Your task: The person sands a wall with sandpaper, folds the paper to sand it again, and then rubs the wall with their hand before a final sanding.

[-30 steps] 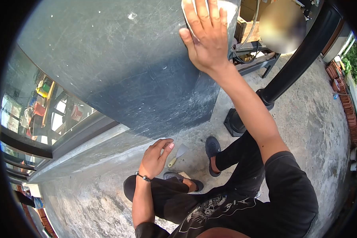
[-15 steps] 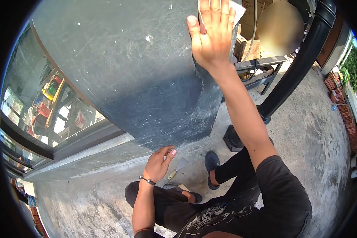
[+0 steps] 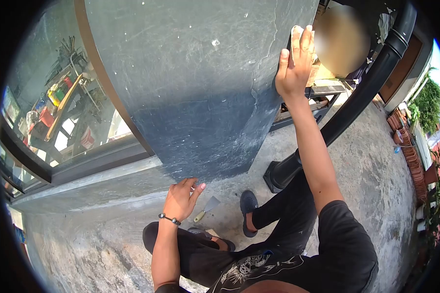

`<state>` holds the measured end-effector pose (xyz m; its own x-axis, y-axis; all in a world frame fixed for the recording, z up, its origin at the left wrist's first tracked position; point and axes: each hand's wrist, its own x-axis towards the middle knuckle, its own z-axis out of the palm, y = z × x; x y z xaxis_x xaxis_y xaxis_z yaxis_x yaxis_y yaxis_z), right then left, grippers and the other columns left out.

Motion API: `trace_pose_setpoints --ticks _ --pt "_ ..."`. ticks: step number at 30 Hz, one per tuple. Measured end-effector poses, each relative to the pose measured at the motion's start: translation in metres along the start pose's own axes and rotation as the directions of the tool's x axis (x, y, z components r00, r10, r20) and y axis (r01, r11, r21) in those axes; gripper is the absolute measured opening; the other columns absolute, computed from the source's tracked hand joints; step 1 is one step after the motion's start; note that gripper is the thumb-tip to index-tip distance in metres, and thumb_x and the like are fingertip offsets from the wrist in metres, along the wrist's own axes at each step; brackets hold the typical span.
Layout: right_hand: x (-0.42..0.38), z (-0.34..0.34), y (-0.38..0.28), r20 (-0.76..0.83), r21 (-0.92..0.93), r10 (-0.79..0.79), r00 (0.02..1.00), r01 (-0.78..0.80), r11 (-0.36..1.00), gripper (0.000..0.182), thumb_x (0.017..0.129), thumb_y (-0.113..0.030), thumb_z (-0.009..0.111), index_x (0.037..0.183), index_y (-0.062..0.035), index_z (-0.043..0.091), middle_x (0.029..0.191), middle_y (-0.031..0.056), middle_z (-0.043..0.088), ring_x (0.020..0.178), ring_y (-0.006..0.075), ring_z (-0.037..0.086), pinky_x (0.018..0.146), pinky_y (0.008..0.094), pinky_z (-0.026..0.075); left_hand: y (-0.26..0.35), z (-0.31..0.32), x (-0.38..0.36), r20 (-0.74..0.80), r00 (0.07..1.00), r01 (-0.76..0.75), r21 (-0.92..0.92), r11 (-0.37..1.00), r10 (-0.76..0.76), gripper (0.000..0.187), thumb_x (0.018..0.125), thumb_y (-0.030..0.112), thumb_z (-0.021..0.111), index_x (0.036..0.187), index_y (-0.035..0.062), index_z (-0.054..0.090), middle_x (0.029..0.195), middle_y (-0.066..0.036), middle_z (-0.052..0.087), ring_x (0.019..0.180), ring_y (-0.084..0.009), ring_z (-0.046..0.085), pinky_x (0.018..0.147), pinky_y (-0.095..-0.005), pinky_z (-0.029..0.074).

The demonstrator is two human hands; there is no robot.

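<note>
My right hand [image 3: 295, 68] is raised at the right edge of the grey wall pillar [image 3: 195, 88], pressing a whitish sheet [image 3: 293, 45] that shows between and beside its fingers. The fingers are stretched upward over the sheet. My left hand [image 3: 182, 198], with a beaded bracelet on the wrist, hangs low near the foot of the pillar. Its fingers are apart and slightly bent, with nothing in them. A scraper [image 3: 208, 207] with a pale handle lies on the floor just right of my left hand.
A black pipe [image 3: 364, 93] slants down to a dark base [image 3: 278, 176] right of the pillar. Behind it stands a dark bench [image 3: 327, 90]. A window [image 3: 58, 97] is at the left. Stacked brown tiles [image 3: 409, 151] line the far right.
The view has shifted, showing more of the pillar's right part. My right hand has moved down and right in the picture, still with the sheet. The left hand keeps its pose.
</note>
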<state>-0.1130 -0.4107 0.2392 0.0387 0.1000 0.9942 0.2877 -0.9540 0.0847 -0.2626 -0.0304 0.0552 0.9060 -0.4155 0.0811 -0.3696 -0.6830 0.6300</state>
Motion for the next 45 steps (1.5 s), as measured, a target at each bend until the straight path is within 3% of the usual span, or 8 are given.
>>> trace_pose_setpoints --ticks 25,27,31,33,36,39,43,45 --pt "-0.010 -0.014 0.020 0.066 0.094 -0.078 0.995 0.072 0.993 0.059 0.102 -0.021 0.065 0.158 -0.0090 0.054 0.165 0.0122 0.050 0.155 0.0355 0.044 0.127 0.0523 0.031 -0.008 0.012 0.002 0.040 0.999 0.000 0.044 0.999 -0.002 0.049 0.108 0.048 0.061 0.115 0.0025 0.076 0.106 -0.015 0.076 0.091 -0.0312 0.074 0.094 -0.0440 0.051" --pt "-0.023 -0.032 0.011 0.422 0.157 -0.485 0.766 0.465 0.871 0.057 0.102 -0.018 0.064 0.157 -0.0064 0.055 0.165 0.0158 0.049 0.154 0.0389 0.043 0.126 0.0524 0.033 -0.008 0.012 0.003 0.029 1.000 -0.002 0.055 0.999 0.000 0.049 0.108 0.049 0.061 0.114 0.0026 0.076 0.106 -0.015 0.076 0.091 -0.0310 0.074 0.093 -0.0439 0.051" --pt "-0.011 -0.023 0.023 0.120 0.066 -0.130 0.984 0.122 0.990 0.059 0.099 -0.021 0.066 0.156 -0.0083 0.056 0.164 0.0092 0.052 0.153 0.0313 0.047 0.126 0.0507 0.035 -0.008 0.014 -0.002 0.038 0.999 -0.008 0.067 0.998 0.005 0.050 0.108 0.049 0.061 0.115 0.0016 0.076 0.107 -0.017 0.076 0.093 -0.0332 0.074 0.091 -0.0451 0.054" --pt "-0.013 -0.044 0.012 0.521 0.286 -0.598 0.609 0.535 0.795 0.053 0.104 -0.015 0.060 0.156 -0.0057 0.056 0.165 0.0176 0.049 0.154 0.0406 0.044 0.127 0.0527 0.032 -0.007 0.009 0.003 0.046 0.999 -0.013 0.077 0.997 0.009 0.051 0.108 0.049 0.061 0.115 0.0009 0.076 0.108 -0.018 0.076 0.094 -0.0344 0.074 0.090 -0.0456 0.056" --pt "-0.005 -0.030 0.023 0.183 0.045 -0.190 0.965 0.185 0.982 0.057 0.101 -0.017 0.061 0.156 -0.0091 0.056 0.164 0.0108 0.051 0.152 0.0331 0.047 0.124 0.0506 0.036 -0.007 0.012 0.003 0.059 0.998 -0.012 0.080 0.997 0.007 0.052 0.108 0.049 0.061 0.116 0.0002 0.076 0.109 -0.019 0.076 0.095 -0.0348 0.074 0.090 -0.0454 0.056" --pt "-0.009 -0.044 0.013 0.507 0.297 -0.615 0.604 0.547 0.783 0.055 0.099 -0.012 0.062 0.154 -0.0099 0.059 0.163 0.0107 0.053 0.152 0.0302 0.048 0.125 0.0498 0.037 -0.011 0.011 0.003 0.053 0.999 -0.001 0.078 0.997 -0.003 0.053 0.107 0.050 0.062 0.116 -0.0006 0.076 0.110 -0.019 0.076 0.095 -0.0354 0.074 0.089 -0.0449 0.057" --pt "-0.006 -0.025 0.026 0.153 0.100 -0.214 0.965 0.200 0.975 0.058 0.098 -0.015 0.064 0.156 -0.0117 0.057 0.163 0.0106 0.052 0.152 0.0291 0.048 0.126 0.0498 0.036 -0.013 0.014 0.003 0.051 0.999 0.002 0.083 0.997 -0.006 0.054 0.106 0.051 0.063 0.116 -0.0013 0.075 0.111 -0.019 0.077 0.095 -0.0355 0.075 0.088 -0.0446 0.058" --pt "-0.010 -0.039 0.021 0.494 0.291 -0.606 0.623 0.539 0.791 0.054 0.098 -0.015 0.067 0.151 -0.0092 0.062 0.162 0.0147 0.053 0.152 0.0363 0.047 0.125 0.0514 0.036 -0.015 0.010 0.002 0.054 0.999 -0.004 0.097 0.995 -0.002 0.055 0.106 0.051 0.064 0.117 -0.0014 0.075 0.111 -0.019 0.077 0.095 -0.0354 0.075 0.088 -0.0445 0.058"
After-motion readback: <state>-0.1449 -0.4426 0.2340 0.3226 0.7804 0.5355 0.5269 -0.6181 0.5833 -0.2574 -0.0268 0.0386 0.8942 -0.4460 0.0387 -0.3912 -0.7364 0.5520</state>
